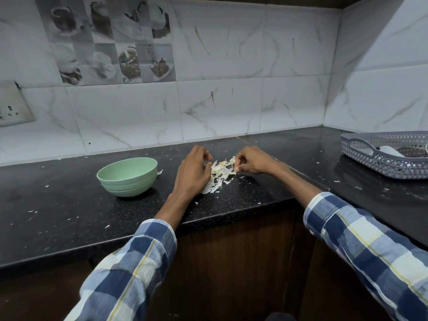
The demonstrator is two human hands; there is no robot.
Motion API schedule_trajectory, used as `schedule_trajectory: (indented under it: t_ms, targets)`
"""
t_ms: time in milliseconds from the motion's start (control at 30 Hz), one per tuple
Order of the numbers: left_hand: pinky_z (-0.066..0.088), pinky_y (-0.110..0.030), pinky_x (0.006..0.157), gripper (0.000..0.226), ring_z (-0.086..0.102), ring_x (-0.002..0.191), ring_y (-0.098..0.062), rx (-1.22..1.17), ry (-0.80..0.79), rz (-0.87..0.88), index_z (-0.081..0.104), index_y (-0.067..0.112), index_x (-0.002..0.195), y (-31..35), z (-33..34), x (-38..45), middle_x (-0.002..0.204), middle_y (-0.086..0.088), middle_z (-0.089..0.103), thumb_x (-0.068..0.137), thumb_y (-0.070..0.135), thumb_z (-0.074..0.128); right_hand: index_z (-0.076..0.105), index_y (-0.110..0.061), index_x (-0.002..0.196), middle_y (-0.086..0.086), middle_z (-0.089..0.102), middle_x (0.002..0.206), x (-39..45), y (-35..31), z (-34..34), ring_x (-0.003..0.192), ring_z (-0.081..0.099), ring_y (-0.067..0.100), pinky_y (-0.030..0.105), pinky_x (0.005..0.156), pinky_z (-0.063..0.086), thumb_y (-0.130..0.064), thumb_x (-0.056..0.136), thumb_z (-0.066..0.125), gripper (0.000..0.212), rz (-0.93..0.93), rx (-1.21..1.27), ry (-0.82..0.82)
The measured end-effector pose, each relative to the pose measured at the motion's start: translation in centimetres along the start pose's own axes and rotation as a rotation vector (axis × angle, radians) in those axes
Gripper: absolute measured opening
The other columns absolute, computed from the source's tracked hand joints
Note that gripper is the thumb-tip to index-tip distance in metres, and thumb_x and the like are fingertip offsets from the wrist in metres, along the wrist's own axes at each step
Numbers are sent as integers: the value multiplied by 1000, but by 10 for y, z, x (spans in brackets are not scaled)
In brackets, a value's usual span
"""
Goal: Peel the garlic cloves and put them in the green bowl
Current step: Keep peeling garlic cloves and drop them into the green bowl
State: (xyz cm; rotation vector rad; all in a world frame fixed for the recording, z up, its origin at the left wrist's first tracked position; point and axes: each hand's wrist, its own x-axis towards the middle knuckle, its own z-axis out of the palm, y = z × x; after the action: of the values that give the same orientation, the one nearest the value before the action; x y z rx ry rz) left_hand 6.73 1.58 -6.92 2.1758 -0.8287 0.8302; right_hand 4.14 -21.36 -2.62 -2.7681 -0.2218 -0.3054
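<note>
Both arms reach forward in checked sleeves; the left hand point(193, 172) hovers with fingers loosely curled; the right hand point(251, 160) pinches with curled fingertips.

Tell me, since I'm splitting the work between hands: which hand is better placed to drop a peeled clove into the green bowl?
Left, probably. The left hand is next to the green bowl, while the right hand is beyond the garlic peel pile, farther from the bowl.

Dim, cool light, slightly soft focus, wide-angle bending at the edges.
</note>
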Motion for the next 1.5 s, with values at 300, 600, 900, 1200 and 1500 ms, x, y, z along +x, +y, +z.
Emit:
schedule_trajectory:
  t_ms: [300, 600, 900, 1200, 1500]
  targets:
    - [54, -43, 71, 14, 62, 82, -13, 27, 3, -12, 55, 26, 100, -2, 1, 0, 105, 10, 60, 95, 13, 56, 69, -11, 81, -3, 69, 79, 8, -24, -30, 75, 64, 10, 21, 69, 48, -7, 92, 73, 12, -71, 47, 400]
    - [56, -46, 75, 13, 62, 83, -13, 13, 5, -42, 57, 25, 101, -1, 1, 1, 104, 9, 60, 97, 13, 57, 68, -18, 80, -9, 69, 79, 5, -7, 7, 71, 60, -3, 18, 67, 46, -8, 92, 75, 17, 7, 26, 102]
    - [57, -47, 80, 7, 63, 88, -12, -12, 42, -114, 56, 25, 111, -6, 2, 3, 109, 10, 64, 104, 23, 56, 72, -9, 89, -3, 73, 78, 14, -34, -17, 67, 68, 7, 17, 66, 54, -11, 94, 74, 6, -81, 333, 462]
    - [58, -45, 79, 6, 62, 86, -10, 11, 33, -97, 56, 26, 109, -3, 1, 1, 106, 10, 64, 104, 22, 56, 69, -5, 94, 7, 75, 103, 14, 1, 13, 84, 65, 9, 21, 77, 45, -7, 94, 71, 3, 83, -16, -11]
    - [59, -46, 76, 10, 68, 79, -11, -277, 126, -177, 66, 22, 104, 0, -2, 3, 89, 7, 71, 105, 31, 62, 76, 0, 112, 9, 77, 100, 35, -37, 12, 85, 69, 10, 25, 81, 58, -15, 90, 79, 27, -137, 920, 113]
